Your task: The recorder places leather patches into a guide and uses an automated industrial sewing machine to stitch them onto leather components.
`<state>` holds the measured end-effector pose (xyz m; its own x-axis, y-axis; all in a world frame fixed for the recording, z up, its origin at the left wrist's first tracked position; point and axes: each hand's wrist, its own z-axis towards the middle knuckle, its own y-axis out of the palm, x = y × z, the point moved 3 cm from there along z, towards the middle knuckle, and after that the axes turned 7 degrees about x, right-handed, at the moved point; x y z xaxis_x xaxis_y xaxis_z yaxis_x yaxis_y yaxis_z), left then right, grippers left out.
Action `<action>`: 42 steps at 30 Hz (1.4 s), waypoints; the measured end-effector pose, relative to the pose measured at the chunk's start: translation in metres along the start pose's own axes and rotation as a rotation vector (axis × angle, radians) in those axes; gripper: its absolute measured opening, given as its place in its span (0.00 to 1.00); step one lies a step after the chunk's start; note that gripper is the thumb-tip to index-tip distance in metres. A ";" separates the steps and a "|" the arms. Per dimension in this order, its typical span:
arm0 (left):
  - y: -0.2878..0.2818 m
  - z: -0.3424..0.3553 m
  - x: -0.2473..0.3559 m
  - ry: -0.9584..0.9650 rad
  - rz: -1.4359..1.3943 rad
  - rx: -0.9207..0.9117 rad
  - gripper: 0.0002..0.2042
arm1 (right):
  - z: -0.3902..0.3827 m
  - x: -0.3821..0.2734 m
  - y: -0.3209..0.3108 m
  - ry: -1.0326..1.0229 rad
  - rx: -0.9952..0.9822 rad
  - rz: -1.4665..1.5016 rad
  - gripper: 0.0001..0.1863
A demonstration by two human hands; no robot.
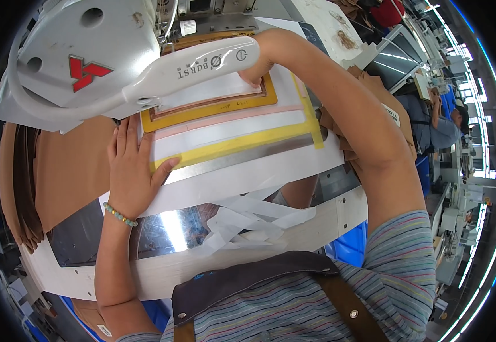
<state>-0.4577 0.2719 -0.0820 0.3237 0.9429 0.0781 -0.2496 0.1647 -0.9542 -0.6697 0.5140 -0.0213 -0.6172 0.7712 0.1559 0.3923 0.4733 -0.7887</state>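
My left hand (131, 165) lies flat with its fingers spread at the left edge of a white sheet (214, 181). Its thumb rests by a yellow tape strip (231, 142) along that sheet. Farther in, a yellow frame (219, 108) with a brown inner edge surrounds a white and pink piece (194, 97). My right hand (262, 57) reaches over the frame's far right part, one fingertip down at the white and pink piece. A white rounded machine arm (196, 65) covers most of that hand, so its grip is hidden.
The white sewing machine head (88, 51) looms at the upper left. Brown panels (71, 171) lie at the left, with more brown pieces (373, 102) right of my forearm. Crumpled white strips (248, 222) lie on the shiny metal plate (162, 233). A co-worker (430, 119) sits far right.
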 end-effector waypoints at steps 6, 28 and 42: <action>0.000 0.000 0.001 -0.001 -0.003 0.010 0.39 | 0.014 -0.010 0.012 0.071 0.071 -0.115 0.16; 0.000 0.000 -0.001 0.008 -0.039 0.065 0.39 | -0.037 -0.002 0.001 0.010 0.283 0.023 0.09; 0.002 -0.001 -0.001 0.012 -0.018 0.067 0.39 | -0.034 -0.020 0.026 -0.095 0.281 -0.118 0.11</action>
<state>-0.4578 0.2710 -0.0846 0.3394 0.9362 0.0912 -0.3042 0.2010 -0.9312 -0.6239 0.5257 -0.0249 -0.7136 0.6685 0.2096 0.1192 0.4107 -0.9039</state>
